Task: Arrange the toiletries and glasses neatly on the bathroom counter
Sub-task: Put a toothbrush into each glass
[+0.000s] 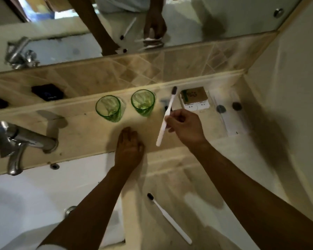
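Note:
Two green glasses stand upright side by side on the beige counter ledge (83, 130), the left glass (109, 108) and the right glass (143, 102). My right hand (184, 127) grips a white toothbrush with a dark head (167, 112), its bristle end raised just right of the right glass. My left hand (129, 147) lies flat, palm down, on the ledge in front of the glasses, holding nothing. A second white toothbrush (170, 219) lies on the counter nearer to me. A small cardboard box (194, 98) and clear packets with dark caps (228, 109) sit at the back right.
A chrome tap (20, 141) sticks out at the left over the white basin (34, 195). Dark packets (47, 94) rest on the ledge at the back left. A mirror (188, 20) runs along the back wall, and a wall closes off the right side.

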Action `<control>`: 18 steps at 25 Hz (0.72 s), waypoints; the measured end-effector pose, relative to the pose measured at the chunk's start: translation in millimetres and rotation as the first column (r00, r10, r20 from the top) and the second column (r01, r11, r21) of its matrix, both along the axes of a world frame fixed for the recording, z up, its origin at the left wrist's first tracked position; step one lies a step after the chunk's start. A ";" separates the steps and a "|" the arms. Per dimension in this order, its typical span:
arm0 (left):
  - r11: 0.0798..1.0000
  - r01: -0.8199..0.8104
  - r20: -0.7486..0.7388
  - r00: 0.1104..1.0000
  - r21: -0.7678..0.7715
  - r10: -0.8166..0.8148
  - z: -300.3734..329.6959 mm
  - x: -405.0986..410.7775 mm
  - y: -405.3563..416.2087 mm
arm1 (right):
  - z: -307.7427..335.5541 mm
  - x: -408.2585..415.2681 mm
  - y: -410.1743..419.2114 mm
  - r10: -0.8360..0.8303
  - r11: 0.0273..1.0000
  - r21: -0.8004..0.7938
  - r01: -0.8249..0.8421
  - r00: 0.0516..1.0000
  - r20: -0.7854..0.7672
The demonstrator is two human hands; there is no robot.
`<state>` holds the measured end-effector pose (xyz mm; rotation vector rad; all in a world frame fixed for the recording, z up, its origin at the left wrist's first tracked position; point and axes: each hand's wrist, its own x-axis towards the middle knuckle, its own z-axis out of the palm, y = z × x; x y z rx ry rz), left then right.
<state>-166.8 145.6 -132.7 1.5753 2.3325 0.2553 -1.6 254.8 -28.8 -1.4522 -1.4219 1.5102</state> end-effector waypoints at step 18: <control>0.987 -0.147 0.053 0.988 0.068 0.143 -29.0 -3.0 12.0 | -34.1 -79.5 78.0 -0.140 0.966 0.230 0.118 0.987 0.083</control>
